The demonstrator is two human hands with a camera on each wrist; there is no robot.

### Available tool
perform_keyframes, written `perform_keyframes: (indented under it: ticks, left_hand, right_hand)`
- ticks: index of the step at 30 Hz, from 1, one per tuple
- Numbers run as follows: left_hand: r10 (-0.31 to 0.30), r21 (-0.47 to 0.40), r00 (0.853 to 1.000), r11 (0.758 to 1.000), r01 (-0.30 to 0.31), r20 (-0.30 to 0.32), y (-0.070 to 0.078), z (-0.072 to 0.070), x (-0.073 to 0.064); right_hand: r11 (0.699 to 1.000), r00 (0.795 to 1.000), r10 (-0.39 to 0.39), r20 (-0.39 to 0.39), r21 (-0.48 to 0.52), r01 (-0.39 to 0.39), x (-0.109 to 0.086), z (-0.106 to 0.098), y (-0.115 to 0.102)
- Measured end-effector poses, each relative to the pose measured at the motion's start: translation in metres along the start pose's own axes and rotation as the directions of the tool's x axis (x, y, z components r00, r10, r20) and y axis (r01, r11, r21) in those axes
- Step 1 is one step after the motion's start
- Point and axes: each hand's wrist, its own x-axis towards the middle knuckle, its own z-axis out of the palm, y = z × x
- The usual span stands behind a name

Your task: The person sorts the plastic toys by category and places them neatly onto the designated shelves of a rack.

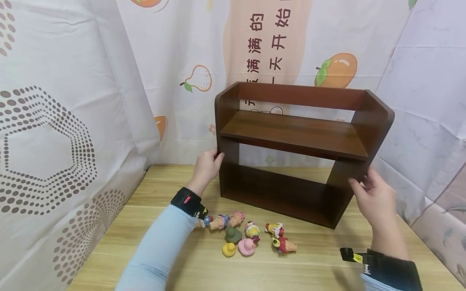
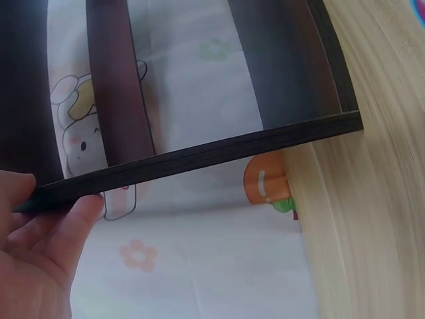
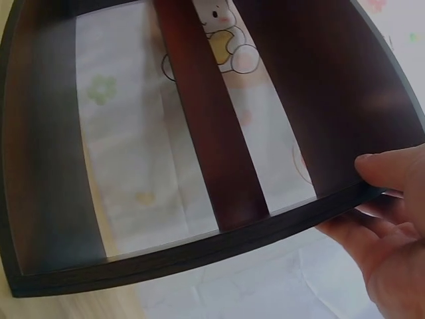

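A dark brown two-tier wooden shelf (image 1: 295,129) stands upright at the back of the table, turned slightly. My left hand (image 1: 208,169) grips its left side panel at mid height, the thumb on the front edge. On the opposite panel my right hand (image 1: 375,198) holds on, thumb inside and fingers around the outer face. Both wrist views show the panel edges pinched: the left hand (image 2: 43,246) at the lower left, the right hand (image 3: 385,219) at the right. Both shelf boards are bare.
Small toys lie before the shelf: a yellow duck (image 1: 229,249), a pink duck (image 1: 246,247), a green duck (image 1: 233,235) and several ice-cream-cone figures (image 1: 284,245). They rest on a wood-grain table (image 1: 309,270). Printed curtains (image 1: 174,113) hang behind and at both sides.
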Motion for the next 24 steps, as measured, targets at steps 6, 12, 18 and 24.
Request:
perform_keyframes:
  ticks: [6, 12, 18, 24]
  left_hand:
    - [0.021, 0.003, 1.000, 1.000, -0.021, -0.005, -0.007, -0.010, -0.003]
    - [0.049, 0.025, 0.999, 0.999, -0.049, -0.008, -0.013, -0.020, -0.006]
    - [0.033, 0.037, 0.999, 0.999, -0.032, -0.020, -0.017, -0.028, -0.012]
    - [0.049, 0.072, 0.998, 0.996, -0.047, -0.038, -0.022, -0.037, -0.018]
  right_hand:
    - [0.999, 0.998, 0.038, -0.039, 0.034, -0.037, -0.001, 0.011, -0.003]
    - [0.999, 0.999, 0.027, -0.036, -0.038, -0.028, 0.000, 0.016, -0.007]
    - [0.998, 1.000, 0.014, -0.017, -0.058, -0.015, 0.000, 0.024, -0.012]
    - [0.999, 1.000, 0.005, -0.004, -0.038, -0.005, -0.001, 0.032, -0.014]
